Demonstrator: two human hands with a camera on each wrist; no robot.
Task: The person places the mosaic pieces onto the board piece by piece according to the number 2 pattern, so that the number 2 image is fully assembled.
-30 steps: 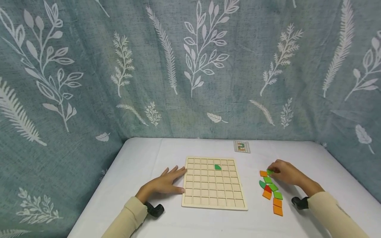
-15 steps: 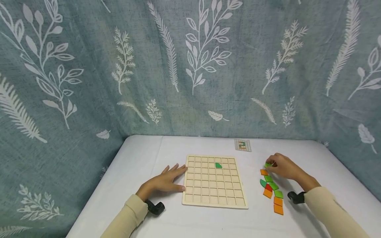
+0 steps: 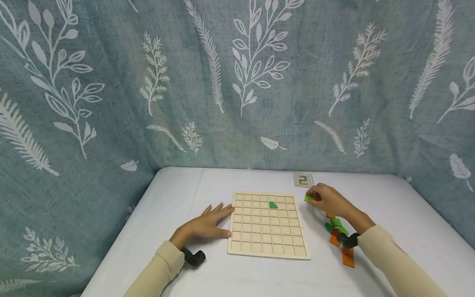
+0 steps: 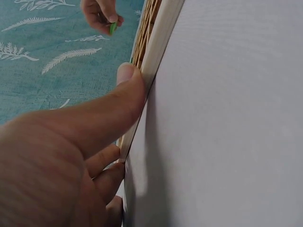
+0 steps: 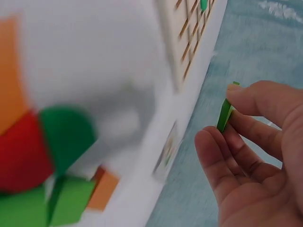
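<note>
A light wooden grid board (image 3: 256,231) lies on the white table, with one dark green quarter-round tile (image 3: 273,205) in a cell of an upper row. My left hand (image 3: 208,225) rests at the board's left edge, fingers spread; the left wrist view shows the thumb (image 4: 113,101) touching the board's rim. My right hand (image 3: 328,200) is in the air right of the board's far right corner. Between thumb and fingers it pinches a light green tile (image 5: 224,116), seen edge-on in the right wrist view.
Loose orange (image 3: 348,260), light green (image 3: 335,222), red (image 3: 335,232) and dark green (image 3: 328,227) tiles lie right of the board, partly under the right forearm. A small pattern card (image 3: 303,180) lies behind the board. A patterned curtain (image 3: 237,82) hangs beyond the table.
My right hand has lifted the light green tile from the top of the loose pieces and carried it left toward the board. My left hand stays at the board's edge.
</note>
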